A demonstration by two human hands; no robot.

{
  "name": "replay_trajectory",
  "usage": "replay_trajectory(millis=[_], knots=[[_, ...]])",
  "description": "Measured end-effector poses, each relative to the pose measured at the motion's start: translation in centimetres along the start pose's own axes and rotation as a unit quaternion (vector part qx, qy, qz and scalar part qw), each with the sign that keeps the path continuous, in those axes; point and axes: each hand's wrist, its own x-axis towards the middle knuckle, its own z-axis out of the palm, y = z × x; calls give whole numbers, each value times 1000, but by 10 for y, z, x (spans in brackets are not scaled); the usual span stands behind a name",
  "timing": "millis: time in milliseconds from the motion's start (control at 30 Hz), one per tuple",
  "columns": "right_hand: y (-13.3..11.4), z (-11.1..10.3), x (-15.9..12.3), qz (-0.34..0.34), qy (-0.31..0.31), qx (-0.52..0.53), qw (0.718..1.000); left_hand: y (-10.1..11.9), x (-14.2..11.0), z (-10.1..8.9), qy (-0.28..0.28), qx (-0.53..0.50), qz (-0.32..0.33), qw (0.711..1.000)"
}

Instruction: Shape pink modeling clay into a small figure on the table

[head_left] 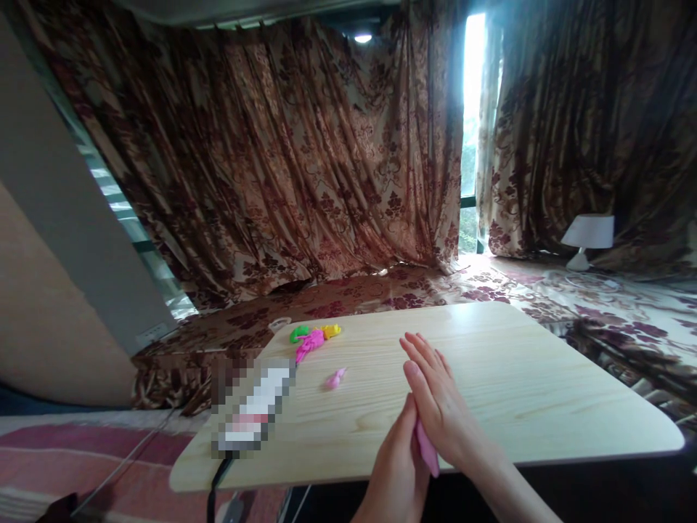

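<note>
- The right hand (pixel 443 410) and left hand (pixel 395 457) meet palm to palm, gripping the pink dough (pixel 428 450) between them; the squeeze seems to come from both palms together.
- The right hand's fingers are nearly straight and close together, probably to spread the pressure over a broad, flat surface. The left hand's fingers are mostly hidden, so how far they bend cannot be told.
- The pink dough sticks out below the palms, towards the wearer, as an elongated end; being soft, it likely gives way where the hands press.
- Both hands are over the near edge of the bench (pixel 490 378), which probably leaves the forearms free and keeps the dough off the surface.
- The small pink piece (pixel 336 378) lies alone on the bench, left of the hands, apart from the other colours, perhaps so that it does not stick to them.
- Farther back, the green piece (pixel 298 334), magenta piece (pixel 310 343) and yellow piece (pixel 331 331) sit bunched together near the far left corner, seemingly out of the hands' way.
- The blurred-out object (pixel 255 407) lies along the bench's left side, and the black strap (pixel 218 479) hangs over the edge beside it.
</note>
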Motion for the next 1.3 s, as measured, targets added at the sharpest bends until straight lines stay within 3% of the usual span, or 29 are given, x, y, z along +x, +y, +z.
replay_trajectory(millis=[100, 200, 300, 400, 500, 600, 667, 767, 867, 933, 1067, 1133, 1233, 1300], knots=[[-9, 11, -9, -84, -24, -99, 991, 2, 6, -4, -61, -80, -43, 994], [-17, 18, -16, -147, -77, -132, 977, 4, 11, -9, -39, -120, -10, 992], [-15, 19, -8, -116, -69, -139, 981, 0, 12, -10, -22, -148, 40, 988], [-10, 16, -1, -83, -29, -150, 985, -1, 13, -10, -40, -120, 19, 992], [-15, 21, -8, -146, -74, -149, 975, 2, 15, -14, -21, -73, 15, 997], [-24, 27, -11, -190, -127, -129, 965, 5, 15, -14, 26, -71, 78, 994], [-26, 27, -4, -146, -99, -138, 975, 6, 14, -11, 25, -81, 90, 992], [-25, 23, 6, -101, -53, -161, 980, 10, 14, -8, -6, -93, 53, 994], [-28, 23, 5, -175, -106, -144, 968, 16, 15, -11, 7, -103, 64, 993], [-30, 25, 4, -191, -126, -132, 965, 19, 14, -13, 17, -104, 73, 992], [-30, 26, 9, -103, -72, -155, 980, 21, 11, -14, -10, -92, 41, 995], [-30, 28, 7, -131, -89, -150, 976, 23, 11, -13, -7, -77, 38, 996], [-28, 31, 2, -229, -141, -121, 955, 23, 11, -11, 14, -59, 48, 997], [-24, 30, 5, -200, -116, -127, 964, 20, 9, -8, 12, -64, 49, 997]])
